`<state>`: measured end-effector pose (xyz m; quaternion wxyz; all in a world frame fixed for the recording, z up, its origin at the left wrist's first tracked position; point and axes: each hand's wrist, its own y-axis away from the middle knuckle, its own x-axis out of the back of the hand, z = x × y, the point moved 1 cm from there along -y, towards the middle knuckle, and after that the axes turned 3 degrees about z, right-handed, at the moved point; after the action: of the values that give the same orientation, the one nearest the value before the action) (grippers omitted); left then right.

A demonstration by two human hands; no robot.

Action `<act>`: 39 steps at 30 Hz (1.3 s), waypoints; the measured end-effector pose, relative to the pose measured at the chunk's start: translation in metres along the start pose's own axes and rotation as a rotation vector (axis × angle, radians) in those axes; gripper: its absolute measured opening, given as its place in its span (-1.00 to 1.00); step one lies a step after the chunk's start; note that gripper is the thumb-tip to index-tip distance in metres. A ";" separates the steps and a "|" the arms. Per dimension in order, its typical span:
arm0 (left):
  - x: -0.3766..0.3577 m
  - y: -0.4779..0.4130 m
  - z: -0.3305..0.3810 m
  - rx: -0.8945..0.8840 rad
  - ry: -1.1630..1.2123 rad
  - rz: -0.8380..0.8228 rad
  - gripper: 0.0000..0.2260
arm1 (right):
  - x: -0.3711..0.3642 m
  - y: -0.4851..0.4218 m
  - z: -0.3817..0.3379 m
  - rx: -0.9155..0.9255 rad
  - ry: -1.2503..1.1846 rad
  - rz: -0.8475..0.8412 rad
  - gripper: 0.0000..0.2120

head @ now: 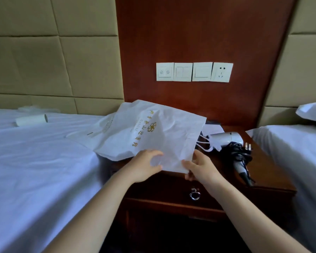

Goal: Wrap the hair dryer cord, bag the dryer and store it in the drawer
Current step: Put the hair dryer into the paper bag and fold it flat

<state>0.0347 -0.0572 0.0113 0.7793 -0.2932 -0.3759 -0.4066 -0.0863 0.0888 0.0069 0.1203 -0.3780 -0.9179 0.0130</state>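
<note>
Head view: left hand [146,166] and right hand [199,168] pinch the bag [153,128] at its near edge, likely opening it for the dryer [226,138] at right

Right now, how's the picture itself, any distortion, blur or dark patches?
Head view: wide-angle bend makes the wood panel edges lean outward; light is soft and even, the bed sheet bright with a bluish cast; below the drawer it falls to near black; the gold print on the white bag is soft, the hair dryer cord a dark blur.
</note>
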 end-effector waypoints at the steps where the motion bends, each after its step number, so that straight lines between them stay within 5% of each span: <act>1: -0.007 -0.001 0.001 -0.023 0.035 0.058 -0.56 | 0.000 0.000 0.002 0.015 0.018 0.002 -0.80; 10: -0.062 -0.010 0.008 -0.079 0.167 0.231 -0.58 | 0.001 -0.008 0.034 0.163 0.359 0.046 -0.34; 20: -0.049 -0.012 0.041 -0.054 0.675 0.126 -0.66 | 0.002 -0.001 0.015 0.291 -0.046 -0.064 -0.65; 23: -0.038 -0.008 0.037 -0.048 0.784 0.111 -0.77 | -0.005 0.004 0.013 0.256 0.000 -0.071 -0.70; 27: -0.032 0.000 0.034 -0.067 0.831 0.097 -0.66 | -0.014 0.014 0.011 0.284 0.062 -0.103 -0.71; 34: -0.033 -0.002 0.028 0.059 0.724 0.270 -0.91 | -0.011 0.019 0.005 0.250 -0.090 -0.345 -0.54; 39: -0.026 -0.003 0.022 0.073 0.491 0.365 -0.86 | -0.006 0.017 0.006 0.331 0.255 -0.102 -0.63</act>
<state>0.0143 -0.0314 0.0027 0.9171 -0.2208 -0.1318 -0.3048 -0.0715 0.0974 -0.0026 0.2963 -0.3048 -0.8985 0.1097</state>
